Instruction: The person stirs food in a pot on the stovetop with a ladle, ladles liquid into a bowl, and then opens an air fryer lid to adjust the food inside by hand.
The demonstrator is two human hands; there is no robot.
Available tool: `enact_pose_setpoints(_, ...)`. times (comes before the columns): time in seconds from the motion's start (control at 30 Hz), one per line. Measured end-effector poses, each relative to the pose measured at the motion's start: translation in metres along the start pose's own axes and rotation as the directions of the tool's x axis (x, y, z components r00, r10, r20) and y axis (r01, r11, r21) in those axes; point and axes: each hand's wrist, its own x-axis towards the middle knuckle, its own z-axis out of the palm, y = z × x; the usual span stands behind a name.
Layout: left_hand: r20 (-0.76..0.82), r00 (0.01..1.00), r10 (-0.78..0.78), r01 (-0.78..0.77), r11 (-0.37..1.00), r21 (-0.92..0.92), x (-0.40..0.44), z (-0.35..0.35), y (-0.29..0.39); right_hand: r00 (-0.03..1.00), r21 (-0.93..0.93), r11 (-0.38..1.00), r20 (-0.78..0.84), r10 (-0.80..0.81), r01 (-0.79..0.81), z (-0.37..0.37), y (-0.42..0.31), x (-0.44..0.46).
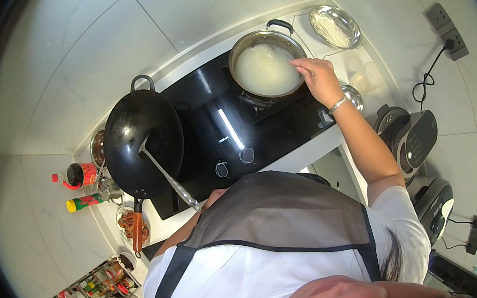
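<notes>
A steel pot (232, 68) of cloudy whitish liquid stands on the black cooktop (200, 118). At the pot's right rim is my right hand (318, 78), thumb and fingers pinched together; whatever they hold, if anything, does not show. My left hand (214, 198) is low by the cooktop's front edge, mostly hidden behind my apron (280, 211), so its fingers cannot be made out. Close to it is the handle end of a metal ladle (172, 179), whose head rests in the black wok (122, 123).
A steel bowl (335, 27) with white strands sits behind the pot. Bottles (81, 174) and a plate of reddish-brown food (127, 223) lie left of the wok. Dark appliances (417, 139) line the right wall, with a cord hanging from a socket (447, 31).
</notes>
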Motion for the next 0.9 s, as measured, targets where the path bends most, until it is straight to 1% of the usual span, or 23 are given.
enact_pose_setpoints(0.07,-0.016,1.0,-0.016,0.016,1.0,-0.004,-0.002,0.003,0.003,1.0,0.021,0.999,-0.01,0.029,-0.028,-0.003,0.007,-0.008)
enact_pose_setpoints(0.17,-0.074,0.996,-0.056,0.058,0.998,0.027,-0.002,0.007,0.004,0.982,0.183,0.965,0.044,0.181,-0.186,-0.012,0.011,-0.019)
enact_pose_setpoints(0.27,-0.125,0.991,-0.048,0.059,0.994,0.091,-0.001,0.009,0.006,0.912,0.391,0.824,0.181,0.368,-0.41,-0.02,0.008,-0.031)
enact_pose_setpoints(0.33,-0.159,0.987,-0.027,0.051,0.987,0.151,-0.01,0.022,0.018,0.887,0.456,0.761,0.227,0.403,-0.462,-0.023,0.004,-0.035)
enact_pose_setpoints(0.37,-0.164,0.986,-0.037,0.061,0.987,0.148,-0.009,0.02,0.016,0.873,0.486,0.726,0.25,0.418,-0.487,-0.024,0.003,-0.036)
enact_pose_setpoints(0.43,-0.175,0.983,-0.054,0.079,0.987,0.141,-0.006,0.017,0.014,0.867,0.557,0.666,0.287,0.407,-0.497,-0.023,0.0,-0.037)
enact_pose_setpoints(0.53,-0.209,0.977,-0.038,0.076,0.982,0.174,-0.007,0.02,0.014,0.85,0.645,0.56,0.333,0.408,-0.521,-0.018,-0.001,-0.037)
enact_pose_setpoints(0.67,-0.175,0.984,-0.021,0.042,0.992,0.117,-0.011,0.025,0.019,0.815,0.712,0.425,0.378,0.439,-0.559,-0.011,-0.003,-0.037)
enact_pose_setpoints(0.83,-0.184,0.982,-0.045,0.055,0.997,0.048,-0.03,0.05,0.043,0.815,0.768,0.36,0.343,0.466,-0.529,-0.01,-0.001,-0.037)
enact_pose_setpoints(0.9,-0.202,0.979,-0.026,0.046,0.994,0.096,-0.03,0.051,0.043,0.823,0.79,0.35,0.316,0.471,-0.503,-0.013,-0.002,-0.036)
